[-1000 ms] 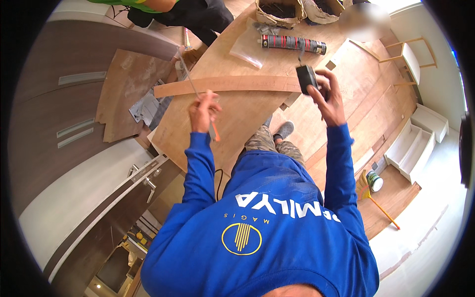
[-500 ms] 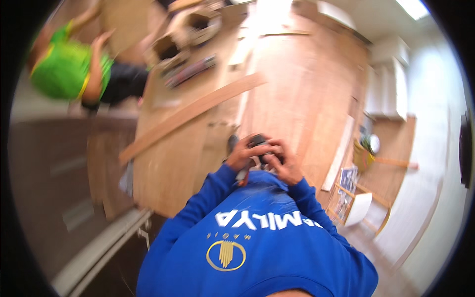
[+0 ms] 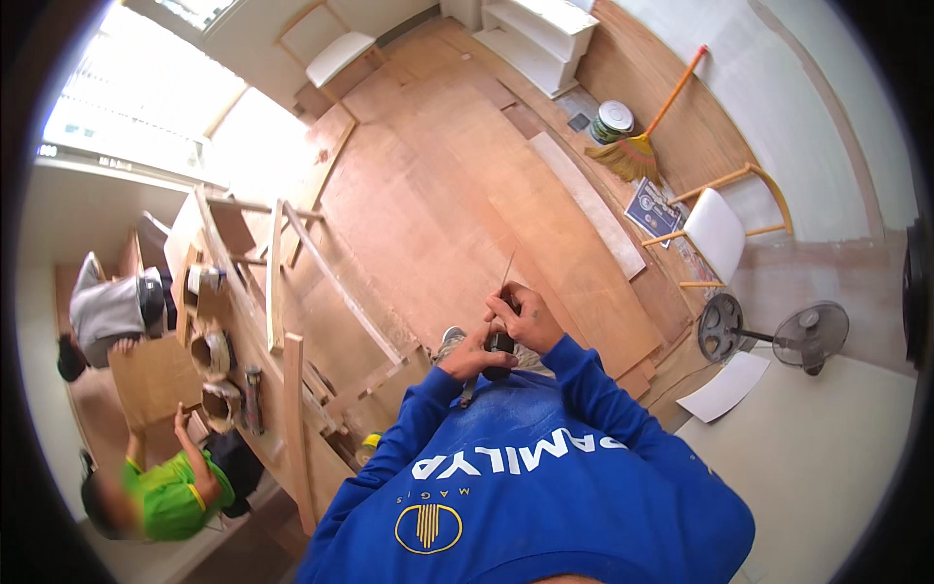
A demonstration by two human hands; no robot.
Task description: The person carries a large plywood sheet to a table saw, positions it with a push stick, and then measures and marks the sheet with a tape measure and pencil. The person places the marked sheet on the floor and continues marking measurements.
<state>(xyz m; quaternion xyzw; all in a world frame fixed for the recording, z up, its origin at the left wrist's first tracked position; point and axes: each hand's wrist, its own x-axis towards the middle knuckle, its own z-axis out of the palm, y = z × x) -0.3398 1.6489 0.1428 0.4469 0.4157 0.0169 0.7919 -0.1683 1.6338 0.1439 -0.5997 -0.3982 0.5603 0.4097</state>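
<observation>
Close in front of my chest, my left hand point(image 3: 465, 360) is closed around a small black case point(image 3: 500, 348), its kind unclear. Just above it, my right hand point(image 3: 528, 319) pinches a thin, light strip or line point(image 3: 509, 265) that sticks up past the fingers. The two hands nearly touch, and fingers partly cover the black case. A small narrow item point(image 3: 467, 391) shows below my left hand against the blue sweatshirt point(image 3: 545, 467).
Wooden frame pieces point(image 3: 326, 277) and an upright board point(image 3: 295, 428) stand left. Two people work there, one in green point(image 3: 175, 496), near a plywood panel point(image 3: 156, 382). Right are a broom point(image 3: 628, 156), a can point(image 3: 612, 119), a chair point(image 3: 715, 234) and a fan point(image 3: 811, 334).
My view has swung round, bringing the window, broom and fan fully into sight. My right hand has risen off the black case and now pinches the thin strip; my left hand keeps the case.
</observation>
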